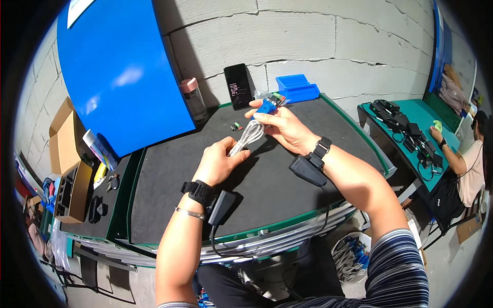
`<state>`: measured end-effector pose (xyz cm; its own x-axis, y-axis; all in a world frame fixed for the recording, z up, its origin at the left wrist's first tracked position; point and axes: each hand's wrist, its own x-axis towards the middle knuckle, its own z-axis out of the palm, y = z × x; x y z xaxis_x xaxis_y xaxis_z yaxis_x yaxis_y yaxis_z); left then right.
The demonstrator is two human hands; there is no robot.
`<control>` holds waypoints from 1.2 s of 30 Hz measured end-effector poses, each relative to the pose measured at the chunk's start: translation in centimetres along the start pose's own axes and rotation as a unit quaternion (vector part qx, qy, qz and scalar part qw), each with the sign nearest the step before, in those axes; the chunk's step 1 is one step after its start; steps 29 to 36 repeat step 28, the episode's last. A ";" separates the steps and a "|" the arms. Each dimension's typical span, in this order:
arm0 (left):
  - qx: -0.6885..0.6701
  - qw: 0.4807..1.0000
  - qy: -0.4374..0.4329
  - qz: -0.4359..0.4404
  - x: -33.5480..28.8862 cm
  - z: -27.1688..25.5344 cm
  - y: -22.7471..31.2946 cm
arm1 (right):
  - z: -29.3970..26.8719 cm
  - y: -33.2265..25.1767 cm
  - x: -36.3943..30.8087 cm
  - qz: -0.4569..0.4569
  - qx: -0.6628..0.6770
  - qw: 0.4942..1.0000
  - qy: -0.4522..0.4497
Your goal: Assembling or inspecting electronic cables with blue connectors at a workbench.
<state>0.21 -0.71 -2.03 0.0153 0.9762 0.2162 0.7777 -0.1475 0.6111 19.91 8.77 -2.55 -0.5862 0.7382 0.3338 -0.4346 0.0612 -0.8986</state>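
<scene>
Over the dark work mat [179, 192], my left hand [215, 160] grips the lower end of a looped grey cable [250, 135]. My right hand [291, 131] pinches the blue adapter [265, 108] at the cable's upper end between thumb and fingers. A small green and black terminal connector [278, 97] sits at the adapter's tip, with a bit of clear plastic beside it. Another small green and black connector [236, 127] lies on the mat, just beyond my left hand. Both wrists wear black straps with dark boxes attached.
A blue bin [298, 89], a black phone [239, 86] and a clear bottle with a pink lid [194, 100] line the back edge. A large blue panel [126, 77] and an open cardboard box [72, 190] stand left. Lower right, a bucket [336, 264] holds cables. Another person sits far right.
</scene>
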 end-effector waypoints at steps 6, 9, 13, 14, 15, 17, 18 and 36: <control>-0.044 0.998 0.037 0.024 0.0 0.4 -0.8 | 0.2 -0.4 -0.1 0.001 -0.019 1.000 -0.005; -0.029 0.999 0.021 0.015 -0.1 0.3 -0.8 | 0.3 -0.2 -0.1 0.003 0.022 0.998 -0.059; -0.009 1.000 -0.012 -0.003 -0.2 -0.1 -0.6 | 0.4 -0.3 -0.1 0.015 0.022 0.997 -0.073; -0.021 1.000 -0.004 -0.004 -0.2 -0.1 -0.4 | 0.2 -0.3 0.0 0.011 0.014 0.997 -0.074; -0.008 1.000 0.015 0.001 -0.2 -0.3 -0.1 | 0.1 -0.2 -0.1 0.006 0.006 0.997 -0.074; -0.013 0.999 0.034 -0.005 -0.1 -0.2 -0.2 | 0.3 -0.6 -0.3 0.008 0.000 0.998 -0.067; -0.020 0.998 0.054 -0.009 0.0 -0.1 -0.3 | 0.3 -0.7 -0.4 0.009 -0.007 0.998 -0.059; 0.039 0.955 0.292 -0.036 1.1 -2.9 -4.8 | -1.1 0.8 0.9 0.103 -0.119 0.987 0.041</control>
